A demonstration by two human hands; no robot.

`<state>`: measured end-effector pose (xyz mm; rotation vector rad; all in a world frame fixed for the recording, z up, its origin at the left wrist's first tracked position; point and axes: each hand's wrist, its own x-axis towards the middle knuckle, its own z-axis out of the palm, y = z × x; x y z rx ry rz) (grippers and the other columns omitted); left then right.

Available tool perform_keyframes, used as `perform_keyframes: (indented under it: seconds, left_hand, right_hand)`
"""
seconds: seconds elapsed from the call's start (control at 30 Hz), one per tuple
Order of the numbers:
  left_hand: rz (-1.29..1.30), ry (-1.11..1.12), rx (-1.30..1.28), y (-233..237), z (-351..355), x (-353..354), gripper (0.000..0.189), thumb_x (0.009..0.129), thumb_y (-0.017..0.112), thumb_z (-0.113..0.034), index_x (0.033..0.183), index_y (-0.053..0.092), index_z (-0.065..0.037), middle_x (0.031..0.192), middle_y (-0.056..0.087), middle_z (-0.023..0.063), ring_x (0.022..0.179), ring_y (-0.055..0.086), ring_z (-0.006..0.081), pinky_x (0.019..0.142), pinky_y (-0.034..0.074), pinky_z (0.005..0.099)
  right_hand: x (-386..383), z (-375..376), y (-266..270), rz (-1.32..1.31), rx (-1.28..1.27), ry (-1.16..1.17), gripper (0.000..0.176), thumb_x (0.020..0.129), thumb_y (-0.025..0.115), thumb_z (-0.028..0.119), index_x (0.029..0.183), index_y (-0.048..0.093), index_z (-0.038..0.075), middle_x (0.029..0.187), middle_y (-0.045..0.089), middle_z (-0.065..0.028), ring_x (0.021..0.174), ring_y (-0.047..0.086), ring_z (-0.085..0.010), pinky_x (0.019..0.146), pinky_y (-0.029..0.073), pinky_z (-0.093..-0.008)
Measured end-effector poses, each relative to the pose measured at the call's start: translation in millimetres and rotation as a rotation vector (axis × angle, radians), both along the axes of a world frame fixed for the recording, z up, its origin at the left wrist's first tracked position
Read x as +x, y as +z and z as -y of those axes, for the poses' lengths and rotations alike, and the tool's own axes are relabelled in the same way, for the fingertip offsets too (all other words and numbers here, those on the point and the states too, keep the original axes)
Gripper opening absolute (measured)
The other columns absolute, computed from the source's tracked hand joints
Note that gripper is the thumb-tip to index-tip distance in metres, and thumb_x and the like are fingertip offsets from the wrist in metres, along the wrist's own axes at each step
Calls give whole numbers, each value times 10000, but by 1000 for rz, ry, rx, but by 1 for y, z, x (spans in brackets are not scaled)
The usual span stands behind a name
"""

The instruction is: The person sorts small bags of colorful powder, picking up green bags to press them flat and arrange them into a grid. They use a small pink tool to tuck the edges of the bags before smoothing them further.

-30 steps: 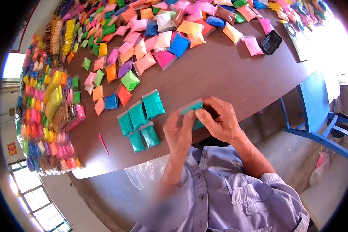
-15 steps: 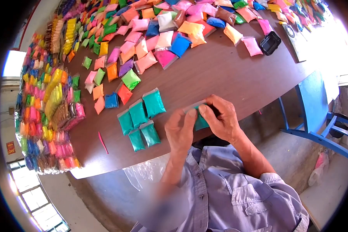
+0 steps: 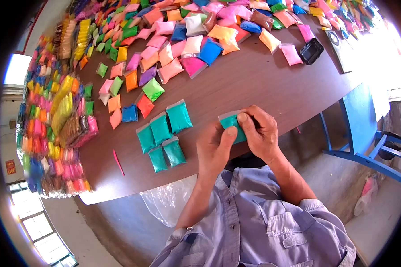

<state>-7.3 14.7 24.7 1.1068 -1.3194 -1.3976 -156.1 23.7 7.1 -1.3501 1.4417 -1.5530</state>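
Between my two hands is a small clear bag of teal filling, held near the table's front edge. My left hand pinches its left side, the thumb lying across the front. The right side is gripped by my right hand, with its thumb near the top strip and the other fingers curled behind. Left of my hands, several matching teal bags lie close together in two rows on the brown table. Farther left lies a thin pink stick-like tool.
Many colourful bags spread over the far table, with stacked packs along the left edge. A black plastic tray sits at the far right. A blue chair stands right of the table; clear plastic hangs below its front edge.
The teal bag shows more of its front now, as my fingers have shifted along it. My left hand has moved slightly right, and my left forearm has swung in view.
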Motion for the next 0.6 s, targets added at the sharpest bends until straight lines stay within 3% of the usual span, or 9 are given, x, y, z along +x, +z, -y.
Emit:
perform_keyframes:
  seconds: [0.23, 0.43, 0.5, 0.6]
  left_hand:
    - [-23, 49, 23, -10, 0, 7, 271, 1031, 699, -231, 1053, 696, 39, 917, 698, 21, 856, 587, 82, 764, 495, 269]
    - [-125, 6, 36, 2, -1, -1, 310, 1026, 713, -238, 1130, 673, 52, 1011, 709, 39, 921, 610, 95, 822, 513, 279]
    - [-97, -24, 59, 4, 1, -1, 187, 1019, 697, -156, 1093, 682, 15, 903, 665, -25, 809, 560, 30, 698, 446, 208]
    - [-93, 3, 54, -5, 0, 2, 190, 1010, 708, -152, 1096, 683, 15, 906, 673, -16, 790, 568, 35, 683, 460, 214]
  right_hand:
    - [-1, -1, 10, -5, 104, 108, 181, 1008, 669, 147, 949, 678, -24, 733, 610, -143, 634, 568, -190, 592, 473, -340]
    - [2, -4, 11, -6, 90, 31, 209, 1018, 665, 180, 954, 690, -17, 736, 620, -157, 614, 563, -201, 583, 471, -343]
    - [2, -4, 8, -33, 88, 34, 209, 1018, 667, 181, 962, 691, -20, 742, 627, -159, 616, 572, -205, 587, 476, -341]
    - [6, -2, 8, -18, 67, 39, 209, 1017, 670, 178, 972, 691, -25, 749, 639, -157, 623, 586, -211, 597, 486, -337]
